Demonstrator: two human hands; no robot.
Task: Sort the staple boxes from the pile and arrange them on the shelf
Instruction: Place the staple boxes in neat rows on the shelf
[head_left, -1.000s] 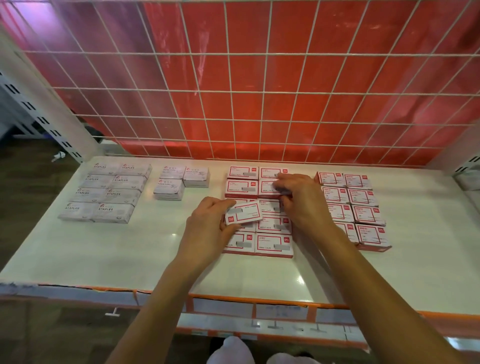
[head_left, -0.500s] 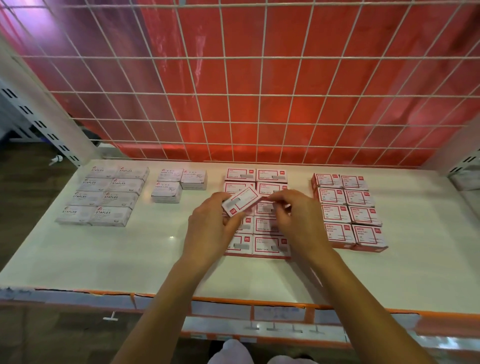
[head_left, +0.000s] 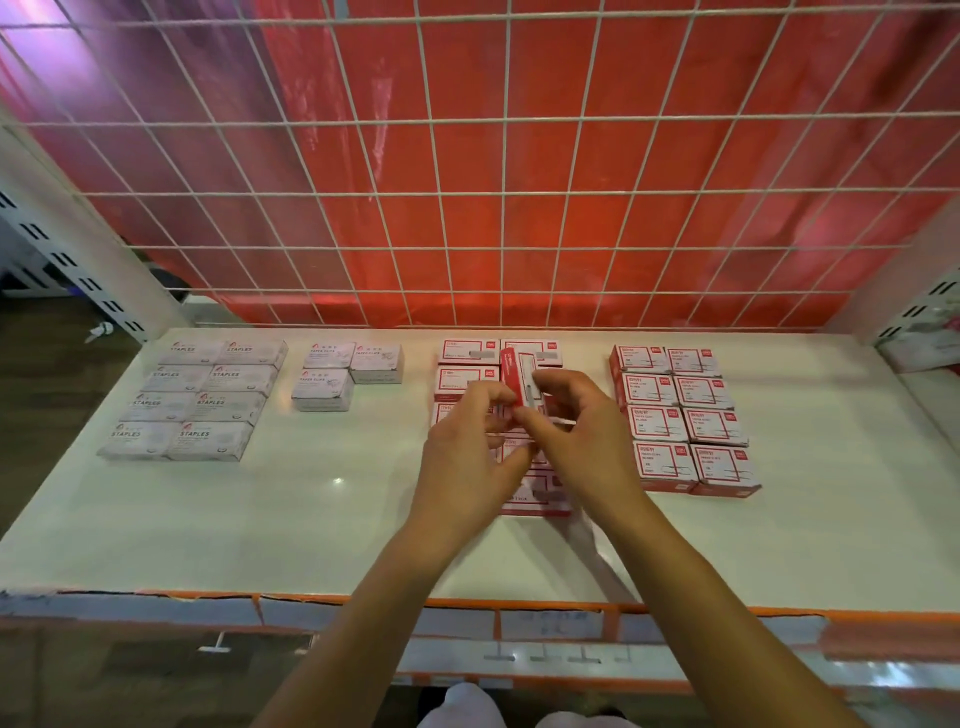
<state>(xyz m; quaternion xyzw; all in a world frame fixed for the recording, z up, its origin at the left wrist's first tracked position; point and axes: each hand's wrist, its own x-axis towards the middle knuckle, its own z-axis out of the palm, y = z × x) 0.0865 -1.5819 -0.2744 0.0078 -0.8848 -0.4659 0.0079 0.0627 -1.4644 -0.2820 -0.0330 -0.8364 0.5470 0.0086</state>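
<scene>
**One box held on edge above the middle block**

Both hands meet over the centre of the white shelf (head_left: 322, 525). The left hand (head_left: 467, 462) pinches the near end of a red-and-white staple box (head_left: 521, 382) between thumb and fingertips. The right hand (head_left: 584, 436) has its fingers curled about the box's right side and near corner, so each hand has hold of it. The box stands tipped up on a long edge, red side to the left and white face to the right. It is clear of the shelf and above the middle block (head_left: 466, 352) of like boxes, which lie flat in two columns. The hands hide much of that block.

At far left the grey STAPLES boxes (head_left: 202, 402) sit two abreast with edges touching. A bare lane parts them from three paper clip boxes (head_left: 345, 376). A wider lane parts those from the middle block, and another parts that from the right block (head_left: 685, 421) of red-framed boxes. The back rows lie near the wire grid (head_left: 467, 193). In front of every group a broad strip of bare shelf runs to the orange front edge (head_left: 467, 603), crossed by the two forearms. Right of the right block, bare shelf reaches the corner post (head_left: 914, 280).
</scene>
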